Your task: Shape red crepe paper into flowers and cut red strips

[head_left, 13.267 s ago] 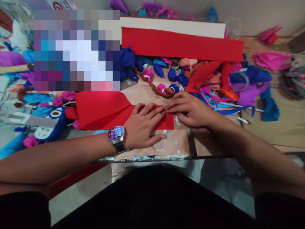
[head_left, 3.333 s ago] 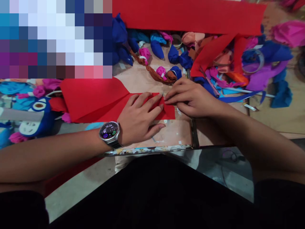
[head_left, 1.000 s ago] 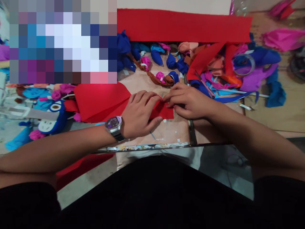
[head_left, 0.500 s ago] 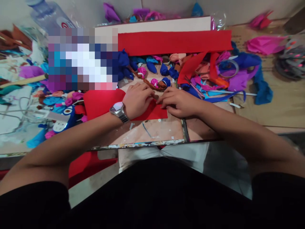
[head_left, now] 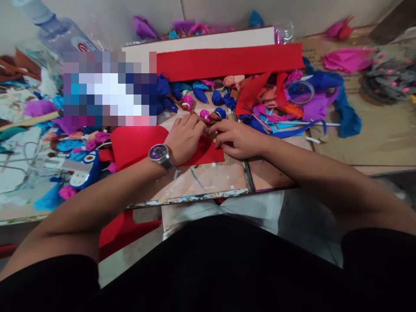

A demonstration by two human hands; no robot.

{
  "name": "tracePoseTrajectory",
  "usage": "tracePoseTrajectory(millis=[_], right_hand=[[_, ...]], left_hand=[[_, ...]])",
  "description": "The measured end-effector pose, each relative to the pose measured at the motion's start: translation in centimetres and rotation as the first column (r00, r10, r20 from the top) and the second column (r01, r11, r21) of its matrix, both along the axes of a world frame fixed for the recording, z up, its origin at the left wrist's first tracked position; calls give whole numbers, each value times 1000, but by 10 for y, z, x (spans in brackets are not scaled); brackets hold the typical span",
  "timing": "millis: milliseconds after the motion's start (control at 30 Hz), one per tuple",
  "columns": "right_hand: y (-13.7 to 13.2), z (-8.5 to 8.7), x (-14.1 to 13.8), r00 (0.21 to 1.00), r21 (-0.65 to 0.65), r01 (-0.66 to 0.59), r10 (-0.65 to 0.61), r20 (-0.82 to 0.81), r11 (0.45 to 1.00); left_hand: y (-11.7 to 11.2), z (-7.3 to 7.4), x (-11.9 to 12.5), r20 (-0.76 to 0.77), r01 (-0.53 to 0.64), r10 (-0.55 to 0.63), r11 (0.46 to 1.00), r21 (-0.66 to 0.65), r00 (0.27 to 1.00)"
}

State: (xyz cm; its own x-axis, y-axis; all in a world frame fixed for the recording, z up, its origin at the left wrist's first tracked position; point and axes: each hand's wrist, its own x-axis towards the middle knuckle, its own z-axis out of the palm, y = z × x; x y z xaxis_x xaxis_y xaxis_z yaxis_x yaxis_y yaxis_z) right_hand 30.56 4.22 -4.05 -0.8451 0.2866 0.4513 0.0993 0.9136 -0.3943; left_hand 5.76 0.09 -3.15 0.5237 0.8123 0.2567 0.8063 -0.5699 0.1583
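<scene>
A red sheet [head_left: 139, 145], paper or cloth, lies on the table with its left part bulging up and its right end flat. My left hand [head_left: 185, 138], with a watch [head_left: 159, 151] on the wrist, is over the sheet, fingers bent and closed at its far edge. Close beside it, my right hand [head_left: 238, 138] also has curled fingers, pinching at the same edge near the sheet's right end. The fingertips are partly hidden. Just beyond the fingers lie a pink knotted paper ball [head_left: 204, 115] and a blue-and-brown bundle [head_left: 219, 114].
A long red strip [head_left: 230, 60] lies at the back beside a white strip [head_left: 208, 41]. Crumpled coloured paper and a tape roll [head_left: 300, 92] are to the right, on cardboard [head_left: 373, 143]. At left are a blue-white device [head_left: 86, 169] and a bottle [head_left: 65, 34]. A pixelated patch hides part.
The camera view has shifted slightly, moving the back and right-hand items leftward in the picture. Both hands stay close together at the red sheet's edge, with little finger movement.
</scene>
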Motion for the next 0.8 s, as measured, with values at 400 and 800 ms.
tracePoseTrajectory(millis=[400,800], right_hand=[[0,-2,1,1000,-22,14,-14,-7,1000],[-4,3,-2,997,-97,60,-65,-49,993]], left_hand=[[1,-6,-2,-18,17,-17,1000,9,1000],[-2,2,-2,-47,11,-10,1000,24,999]])
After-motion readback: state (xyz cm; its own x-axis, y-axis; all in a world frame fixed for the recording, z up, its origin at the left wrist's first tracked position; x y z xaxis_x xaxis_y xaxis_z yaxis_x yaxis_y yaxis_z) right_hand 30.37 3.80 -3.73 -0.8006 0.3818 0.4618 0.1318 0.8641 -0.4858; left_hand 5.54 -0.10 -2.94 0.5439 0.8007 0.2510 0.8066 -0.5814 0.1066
